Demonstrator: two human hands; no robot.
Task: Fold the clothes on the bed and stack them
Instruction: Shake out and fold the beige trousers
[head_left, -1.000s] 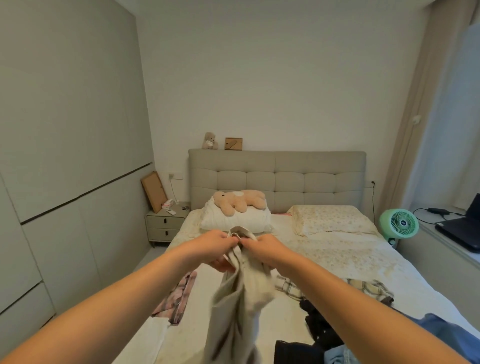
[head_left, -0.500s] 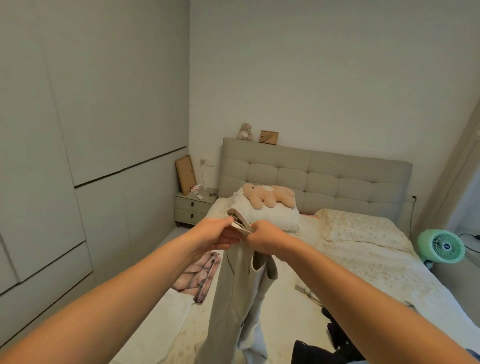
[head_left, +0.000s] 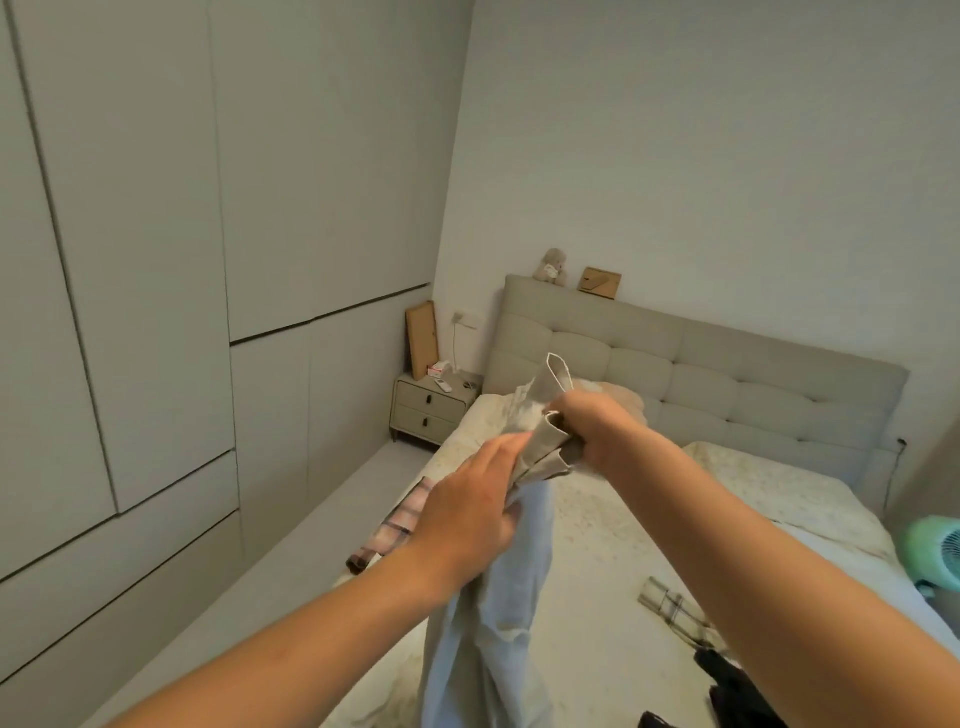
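A beige garment (head_left: 498, 597) hangs in the air above the bed (head_left: 597, 545), its bunched top end raised and its long body dropping out of the bottom of the view. My right hand (head_left: 597, 426) is shut on that top end, with a loop of fabric sticking up above the fist. My left hand (head_left: 467, 514) lies against the cloth just below, fingers wrapped on it. A pink plaid garment (head_left: 395, 525) lies at the bed's left edge. A green plaid garment (head_left: 670, 608) and dark clothes (head_left: 737, 686) lie at lower right.
A padded headboard (head_left: 727, 384) with a small toy and a frame on top stands behind. A nightstand (head_left: 431, 410) sits left of the bed, beside wall cupboards (head_left: 156, 312). A floral pillow (head_left: 769, 478) and a green fan (head_left: 935, 551) are at right.
My view has swung left and the hands have risen. My left hand slid down from the garment's top edge onto the cloth below, while the right hand kept the top end.
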